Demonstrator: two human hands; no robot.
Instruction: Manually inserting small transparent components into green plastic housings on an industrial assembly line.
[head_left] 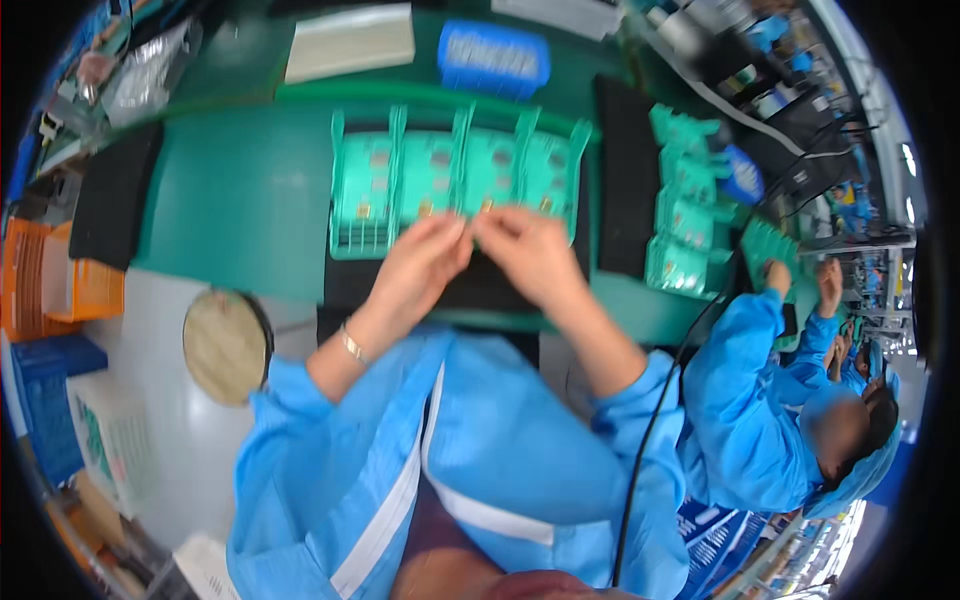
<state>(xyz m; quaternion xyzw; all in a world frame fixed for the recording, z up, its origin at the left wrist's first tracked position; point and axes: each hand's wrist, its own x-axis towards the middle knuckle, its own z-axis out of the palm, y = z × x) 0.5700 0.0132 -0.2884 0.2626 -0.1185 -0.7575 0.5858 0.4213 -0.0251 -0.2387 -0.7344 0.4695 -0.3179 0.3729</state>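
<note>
Head view shows me my left hand [422, 262] and right hand [528, 250] fingertip to fingertip, pinched narrow on something too small to tell, at the near edge of the green slotted tray [455, 175] (mid-workbench [240, 200]).

Count: four green circuit boards [455, 175] in one slotted green rack [362, 240] — two hands at them. One blue tray [493, 58], one round stool [226, 346], one stack of green boards [683, 205] to the right.
</note>
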